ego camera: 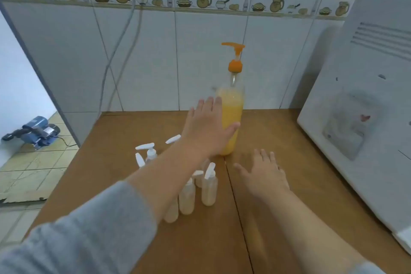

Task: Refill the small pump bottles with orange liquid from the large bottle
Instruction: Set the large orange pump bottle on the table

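Head view, left hand (206, 127): fingers spread, thumb against large bottle (231, 118), not closed around it.
Right hand (264, 173): fingers straight, holding nothing, above table (289, 140).

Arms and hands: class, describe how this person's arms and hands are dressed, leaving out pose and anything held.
Both the left hand and the right hand are bare, with no gloves, rings or watch visible. Grey sleeves are pushed up, leaving the forearms uncovered.
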Action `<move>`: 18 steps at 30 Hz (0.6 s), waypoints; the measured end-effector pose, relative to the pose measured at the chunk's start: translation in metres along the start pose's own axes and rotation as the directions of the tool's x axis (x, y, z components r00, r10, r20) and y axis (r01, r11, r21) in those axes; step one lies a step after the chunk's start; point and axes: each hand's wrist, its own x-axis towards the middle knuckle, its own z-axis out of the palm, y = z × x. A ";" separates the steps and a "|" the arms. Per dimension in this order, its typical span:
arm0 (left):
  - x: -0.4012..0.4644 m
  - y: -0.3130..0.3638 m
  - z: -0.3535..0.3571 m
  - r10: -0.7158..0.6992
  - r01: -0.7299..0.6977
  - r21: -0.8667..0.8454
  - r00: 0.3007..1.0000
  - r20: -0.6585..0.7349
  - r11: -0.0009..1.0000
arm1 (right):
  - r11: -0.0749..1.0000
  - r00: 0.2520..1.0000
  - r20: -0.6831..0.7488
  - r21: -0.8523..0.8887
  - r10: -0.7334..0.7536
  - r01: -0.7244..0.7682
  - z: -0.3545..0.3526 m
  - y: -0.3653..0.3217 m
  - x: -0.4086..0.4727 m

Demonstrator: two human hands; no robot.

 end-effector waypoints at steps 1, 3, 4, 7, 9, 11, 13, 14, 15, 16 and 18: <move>0.016 -0.001 0.002 -0.019 0.019 -0.029 1.000 0.019 0.999 | 1.000 1.000 -0.005 0.017 0.020 -0.019 0.000 0.001 0.011; 0.044 -0.003 0.005 -0.074 0.088 -0.154 0.993 0.095 0.984 | 0.996 0.998 0.020 0.063 0.060 -0.061 -0.003 0.000 0.033; 0.058 -0.004 0.005 -0.111 0.143 -0.234 0.983 0.147 0.962 | 0.991 0.997 0.035 0.110 0.075 -0.079 -0.008 -0.004 0.041; 0.088 -0.005 0.012 -0.200 0.309 -0.429 0.939 0.281 0.849 | 0.964 0.995 0.031 0.246 0.099 -0.104 -0.006 -0.013 0.069; 0.099 -0.005 0.014 -0.221 0.360 -0.546 0.926 0.305 0.757 | 0.945 0.995 0.002 0.314 0.097 -0.092 -0.004 -0.019 0.088; 0.108 -0.007 0.014 -0.229 0.372 -0.625 0.926 0.299 0.686 | 0.910 0.996 -0.003 0.408 0.087 -0.078 0.000 -0.026 0.108; 0.115 -0.007 0.012 -0.229 0.345 -0.668 0.939 0.258 0.659 | 0.822 0.998 -0.012 0.569 0.059 -0.042 0.002 -0.034 0.122; 0.120 -0.008 0.012 -0.228 0.328 -0.690 0.945 0.236 0.645 | 0.748 0.998 -0.031 0.663 0.052 -0.019 0.002 -0.037 0.127; 0.124 -0.008 0.012 -0.220 0.314 -0.710 0.949 0.225 0.631 | 0.667 0.997 -0.054 0.745 0.057 0.003 0.002 -0.040 0.130; 0.126 -0.008 0.011 -0.210 0.308 -0.720 0.951 0.226 0.621 | 0.599 0.996 -0.065 0.801 0.056 0.018 0.001 -0.043 0.131; 0.128 -0.007 0.013 -0.177 0.314 -0.715 0.949 0.261 0.625 | 0.505 0.996 -0.063 0.863 0.058 0.025 0.002 -0.047 0.135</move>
